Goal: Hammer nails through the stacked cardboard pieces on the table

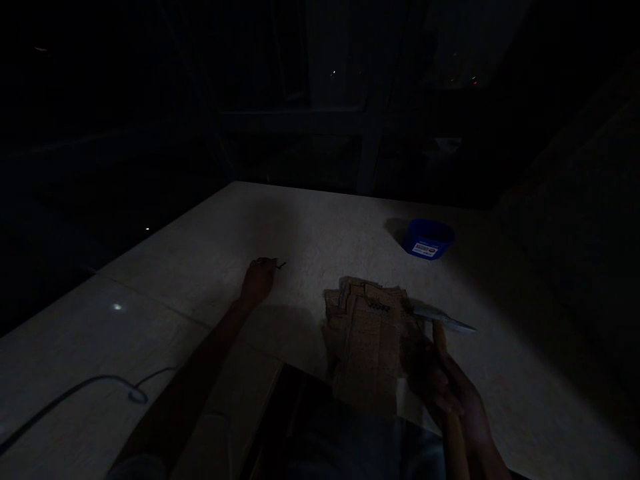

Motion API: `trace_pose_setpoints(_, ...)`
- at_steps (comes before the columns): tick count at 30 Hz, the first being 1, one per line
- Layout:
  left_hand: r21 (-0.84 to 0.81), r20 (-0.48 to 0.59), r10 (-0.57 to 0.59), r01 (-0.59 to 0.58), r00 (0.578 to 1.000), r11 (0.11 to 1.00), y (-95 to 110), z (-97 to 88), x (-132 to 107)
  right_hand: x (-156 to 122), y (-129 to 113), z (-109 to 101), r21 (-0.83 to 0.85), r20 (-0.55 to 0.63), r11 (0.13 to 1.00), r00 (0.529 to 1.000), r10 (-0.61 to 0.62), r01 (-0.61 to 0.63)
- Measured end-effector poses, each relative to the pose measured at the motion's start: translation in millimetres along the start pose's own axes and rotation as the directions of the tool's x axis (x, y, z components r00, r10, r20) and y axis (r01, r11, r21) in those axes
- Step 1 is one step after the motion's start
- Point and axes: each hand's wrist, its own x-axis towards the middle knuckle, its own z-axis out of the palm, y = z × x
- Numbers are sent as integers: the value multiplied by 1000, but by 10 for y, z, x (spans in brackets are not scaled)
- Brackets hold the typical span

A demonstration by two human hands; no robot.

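Note:
My left hand (258, 280) is stretched out over the pale tabletop, fingers pinched at a thin dark nail-like piece (281, 265). Its exact kind is hard to make out in the dim light. In my right hand (445, 387) is a hammer (443, 319), gripped round its wooden handle, the metal head pointing away from me. Left of the hammer lies a stack of torn cardboard (370, 353). A short row of small dark pieces (379, 305) shows near the far end of the cardboard.
A blue plastic tub (428, 240) with a white label stands at the back right of the pale table (320, 227). A grey cable (95, 380) curves across the front left. Dark window frames (300, 120) rise behind the table's far edge.

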Motion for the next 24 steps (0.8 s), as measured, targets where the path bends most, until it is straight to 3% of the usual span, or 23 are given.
trace_pose_setpoints(4, 15, 58, -18, 17, 998, 1000, -193, -56, 35, 3, 22, -44, -6, 14, 1000, 1000, 15, -14)
trace_pose_setpoints(10, -18, 93, -22, 24, 995, 1000, -105, -48, 126, 28, 13, -109, 5, 25, 1000, 1000, -2, 2)
trace_pose_setpoints(16, -103, 52, -75, 80, 996, 991, -21, -215, 87, 20, -1, -80, 15, 54, 1000, 999, 5, -6)
trace_pose_setpoints(20, -227, -25, -130, 121, 991, 966, 151, -227, 11, 14, 25, -44, 23, 34, 999, 999, -31, 30)
trace_pose_setpoints(24, -432, -61, -104, 68, 993, 899, 585, -139, 5, 33, 46, -56, 14, 53, 999, 997, -53, 52)
